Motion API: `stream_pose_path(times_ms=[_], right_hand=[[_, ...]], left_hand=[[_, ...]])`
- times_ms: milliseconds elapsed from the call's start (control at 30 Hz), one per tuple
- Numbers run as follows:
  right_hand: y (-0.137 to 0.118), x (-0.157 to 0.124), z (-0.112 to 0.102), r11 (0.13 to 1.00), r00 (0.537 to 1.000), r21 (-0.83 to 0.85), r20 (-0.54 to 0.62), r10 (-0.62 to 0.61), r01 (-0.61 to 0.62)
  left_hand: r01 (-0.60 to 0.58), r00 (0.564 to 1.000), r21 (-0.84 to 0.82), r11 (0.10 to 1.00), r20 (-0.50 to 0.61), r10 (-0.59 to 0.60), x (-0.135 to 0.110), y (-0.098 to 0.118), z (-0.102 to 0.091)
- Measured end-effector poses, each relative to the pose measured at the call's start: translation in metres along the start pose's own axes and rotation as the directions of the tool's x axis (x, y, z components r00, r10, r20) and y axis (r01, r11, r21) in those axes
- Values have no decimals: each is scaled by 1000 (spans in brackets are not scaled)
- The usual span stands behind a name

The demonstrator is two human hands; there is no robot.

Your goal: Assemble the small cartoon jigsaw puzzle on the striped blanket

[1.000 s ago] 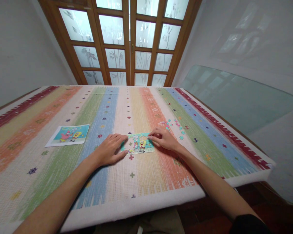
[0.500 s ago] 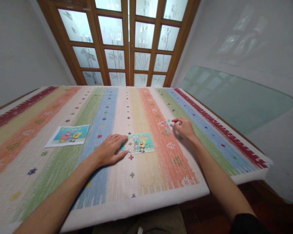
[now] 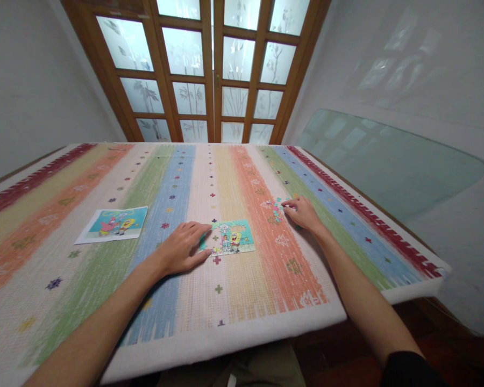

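A partly assembled jigsaw puzzle with a yellow cartoon figure lies flat on the cloth, with a gap in its left half where the cloth shows through. My left hand rests at the puzzle's left edge, thumb and fingers apart around its corner. To the right of it, a small cluster of loose puzzle pieces in turquoise and pink lies on the orange stripe. My right hand is at the right side of that cluster, its thumb and index finger drawn together. Whatever sits between those fingertips is too small to make out.
A striped tablecloth covers the wide table. On the left lies a printed picture with a pink and a yellow cartoon figure. Behind the table stand wooden doors with frosted panes; a glass panel leans on the right wall.
My right hand has shifted slightly down and its fingertips have come down onto the loose pieces, closing together. The left hand and the puzzle have stayed in place.
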State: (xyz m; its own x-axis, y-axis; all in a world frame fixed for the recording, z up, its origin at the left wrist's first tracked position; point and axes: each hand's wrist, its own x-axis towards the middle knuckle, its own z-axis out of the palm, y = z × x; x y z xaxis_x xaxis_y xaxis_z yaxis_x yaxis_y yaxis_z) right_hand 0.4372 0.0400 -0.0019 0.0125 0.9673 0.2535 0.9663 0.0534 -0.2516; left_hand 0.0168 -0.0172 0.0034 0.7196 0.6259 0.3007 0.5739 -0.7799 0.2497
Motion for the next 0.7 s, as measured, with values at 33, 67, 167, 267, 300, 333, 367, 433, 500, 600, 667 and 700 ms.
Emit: stream_pose_path(times_ms=[33,67,167,267,300,333,367,433,500,600,667,700], right_hand=[[1,0,0,1000,1000,3,-5,-6,6],[1,0,1,1000,1000,9,-13,-13,13],[3,1,3,999,998,33,-47,-37,39],[4,1,7,996,996,34,-55,-76,78],[4,1,8,996,995,30,-53,-84,86],[5,1,8,996,995,28,-52,-88,90],[5,1,8,996,995,28,-50,-89,90],[7,2,8,995,995,34,-45,-90,92],[8,2,6,994,994,45,-34,-100,101],[8,2,4,993,994,58,-21,-106,107],[8,2,3,992,994,64,-20,-104,105],[8,2,2,992,994,69,-18,-105,106]], left_hand=[[0,1000,0,1000,-2,0,0,0,0],[1,1000,-2,1000,-4,-1,0,0,0],[7,1000,-9,1000,-4,-7,0,0,-1],[10,1000,-11,1000,-2,-10,0,0,-1],[11,1000,-11,1000,-1,-11,0,0,-1],[12,1000,-10,1000,-3,-12,0,0,-1],[14,1000,-10,1000,-5,-14,0,0,-1],[18,1000,-10,1000,-7,-18,0,0,-1],[24,1000,-11,1000,-3,-24,0,0,-1],[30,1000,-18,999,5,-29,0,1,-2],[31,1000,-21,999,6,-31,0,1,-3],[31,1000,-21,999,6,-31,0,1,-3]])
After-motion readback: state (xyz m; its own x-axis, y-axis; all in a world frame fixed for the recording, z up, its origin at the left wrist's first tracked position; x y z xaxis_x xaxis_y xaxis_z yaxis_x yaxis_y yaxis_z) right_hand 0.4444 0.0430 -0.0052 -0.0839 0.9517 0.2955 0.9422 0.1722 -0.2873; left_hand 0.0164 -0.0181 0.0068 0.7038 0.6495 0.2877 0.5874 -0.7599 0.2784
